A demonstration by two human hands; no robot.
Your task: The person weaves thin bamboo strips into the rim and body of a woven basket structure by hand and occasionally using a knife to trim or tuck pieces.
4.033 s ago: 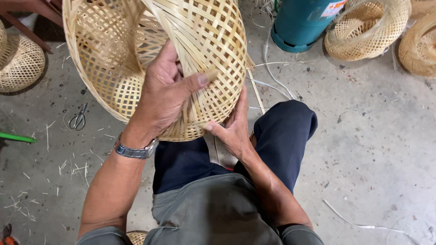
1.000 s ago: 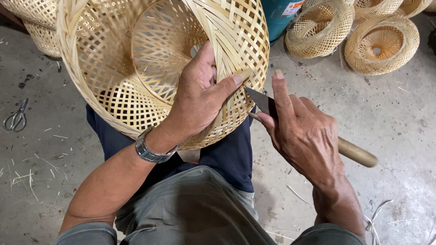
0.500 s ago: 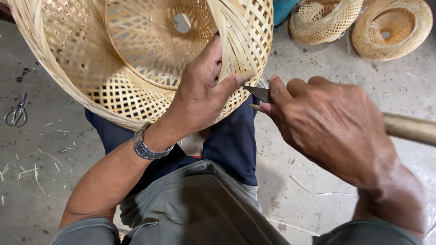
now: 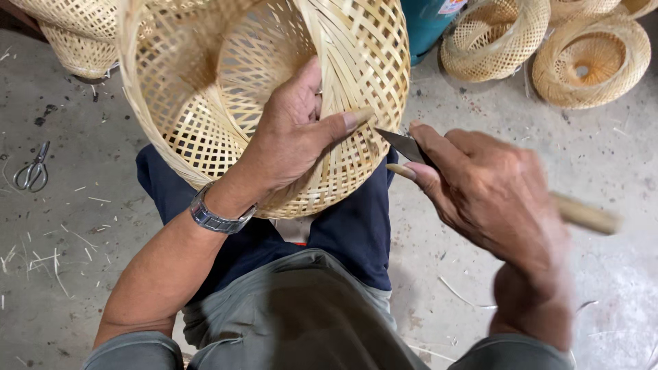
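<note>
1. The fingers of the left hand [image 4: 295,140] curl over the rim of the woven bamboo basket [image 4: 274,103], thumb pressed flat along its outer weave, clamping the wall between thumb and fingers.
2. The fingers of the right hand [image 4: 490,192] wrap tight around a knife [image 4: 404,145]; its dark blade pokes out past the forefinger, tip just beside the left thumb at the basket's edge, and the pale wooden handle [image 4: 586,214] juts out behind the hand.
3. The basket rests over the person's lap, under the left fingers.
4. Beyond the right fingers stands a teal cylinder [image 4: 428,20] carrying a small pale label with red on it at the top edge; two finished baskets [image 4: 541,41] lie beside it.
5. Well out from the left fingers, scissors [image 4: 31,171] lie on the floor.
6. Compared with half a second ago, the right hand sits lower and farther from the camera, and the basket's opening has turned.
</note>
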